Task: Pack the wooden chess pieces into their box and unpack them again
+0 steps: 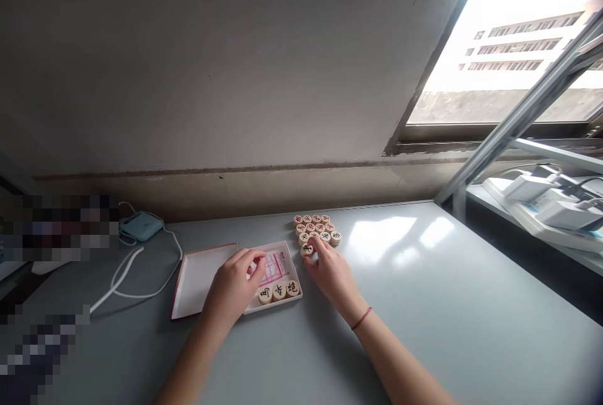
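My right hand (332,270) has its thumb and fingers closed around a round wooden Chinese chess piece (307,250) with a black character, at the front of a block of chess pieces (308,227) in rows on the table. The rear rows bear red characters, the front ones black. Fingertips cover part of the front rows. My left hand (235,279) hovers over the white box (288,254), fingers curled in toward the thumb; whatever they hold, if anything, is hidden. Three black-marked chess pieces (279,292) lie along the box's near side, by pink line markings on its bottom.
Left of the box lies its lid (202,273), partly behind my left hand. A white cable (141,296) loops across the table (424,329) near a light blue device (141,226). At the right, a metal frame (518,103) and a shelf with white plugs (560,204) border the table.
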Demonstrator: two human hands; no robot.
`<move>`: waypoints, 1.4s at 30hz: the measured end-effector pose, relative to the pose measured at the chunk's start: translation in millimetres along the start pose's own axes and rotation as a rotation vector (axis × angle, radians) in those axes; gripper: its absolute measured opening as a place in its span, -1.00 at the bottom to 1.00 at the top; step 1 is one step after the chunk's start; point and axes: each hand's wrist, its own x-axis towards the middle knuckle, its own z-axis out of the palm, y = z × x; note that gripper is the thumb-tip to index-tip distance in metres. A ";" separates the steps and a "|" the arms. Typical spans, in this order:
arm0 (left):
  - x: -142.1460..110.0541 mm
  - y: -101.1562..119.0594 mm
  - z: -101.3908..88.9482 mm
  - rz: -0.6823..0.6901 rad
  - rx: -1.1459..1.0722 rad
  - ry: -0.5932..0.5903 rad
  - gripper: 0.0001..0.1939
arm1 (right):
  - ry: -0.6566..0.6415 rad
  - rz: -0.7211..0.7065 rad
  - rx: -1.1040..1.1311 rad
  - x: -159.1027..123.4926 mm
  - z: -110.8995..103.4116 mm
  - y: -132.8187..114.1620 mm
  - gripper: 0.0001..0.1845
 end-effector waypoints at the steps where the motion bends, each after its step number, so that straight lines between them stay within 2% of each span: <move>1: 0.2 -1.1 -1.8 -0.015 0.021 -0.041 -0.73 | 0.016 -0.001 0.006 -0.3 -1.3 -1.9 -0.81; 4: -0.8 -1.5 -6.4 -0.057 0.099 -0.185 -0.70 | 0.035 -0.052 0.107 -3.6 -8.2 -12.8 -0.81; 8: -6.7 3.7 -8.2 -0.127 0.184 -0.323 -0.68 | -0.156 -0.128 0.246 -11.1 -13.8 -31.0 -0.73; 11: -11.9 8.5 -7.4 -0.142 0.153 -0.357 -0.77 | -0.218 -0.130 0.215 -15.1 -10.4 -37.3 -0.62; 14: -15.2 13.5 -7.5 -0.139 0.105 -0.347 -0.85 | -0.214 -0.120 0.207 -16.1 -5.6 -37.5 -0.63; 19: -14.7 19.6 -11.7 -0.149 0.087 -0.401 -0.91 | -0.229 -0.112 0.213 -15.9 -5.8 -36.3 -0.61; 22: -10.9 19.8 -13.8 -0.104 0.069 -0.339 -0.91 | -0.137 -0.134 0.226 -16.5 -8.9 -36.8 -0.67; 26: -4.8 19.8 -14.0 -0.110 -0.030 -0.126 -0.90 | 0.050 -0.332 0.230 -19.2 -10.3 -41.4 -0.73; 28: -3.6 21.5 -12.3 -0.152 -0.157 -0.098 -0.86 | 0.072 -0.421 0.258 -21.1 -9.6 -44.6 -0.72; 31: -4.3 24.9 -5.5 -0.215 -0.362 -0.111 -0.79 | 0.095 -0.450 0.293 -22.2 -10.2 -46.7 -0.77; 34: -4.7 25.6 3.8 -0.238 -0.587 -0.066 -0.76 | 0.130 -0.389 0.290 -17.3 -16.0 -39.8 -0.78; 38: -2.1 19.1 11.6 -0.286 -0.786 0.098 -0.71 | 0.177 -0.163 0.206 -3.5 -26.1 -13.2 -0.82; 42: 0.2 9.2 14.9 -0.324 -0.798 0.177 -0.69 | 0.014 -0.009 0.006 5.3 -26.0 13.0 -0.82</move>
